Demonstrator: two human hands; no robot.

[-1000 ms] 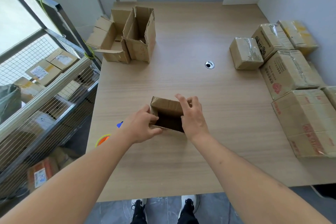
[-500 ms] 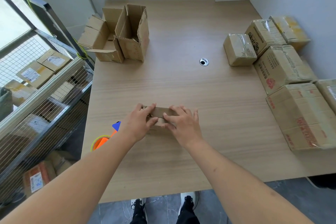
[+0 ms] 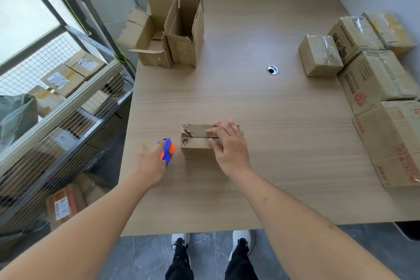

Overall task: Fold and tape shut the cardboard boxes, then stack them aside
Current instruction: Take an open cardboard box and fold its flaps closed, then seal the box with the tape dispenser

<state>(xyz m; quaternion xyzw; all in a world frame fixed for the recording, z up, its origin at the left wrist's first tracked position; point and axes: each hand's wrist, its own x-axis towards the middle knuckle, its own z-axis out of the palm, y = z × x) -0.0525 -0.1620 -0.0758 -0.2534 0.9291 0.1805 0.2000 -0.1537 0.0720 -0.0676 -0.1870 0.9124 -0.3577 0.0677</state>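
While the right hand [image 3: 229, 145] presses flat on the small box's [image 3: 197, 143] folded flaps near the tabletop's [image 3: 261, 109] front edge, the left hand [image 3: 152, 166] grips the tape dispenser [image 3: 167, 149]. Taping and stacking remain; two open boxes [image 3: 172, 32] wait.

I see the small box [image 3: 197, 141] near the table's [image 3: 261, 107] front edge, my right hand [image 3: 229, 145] on it, my left hand [image 3: 151, 163] and tape dispenser [image 3: 167, 150] just left. Open boxes [image 3: 172, 34] sit far left; taped boxes [image 3: 372, 79] line the right edge.
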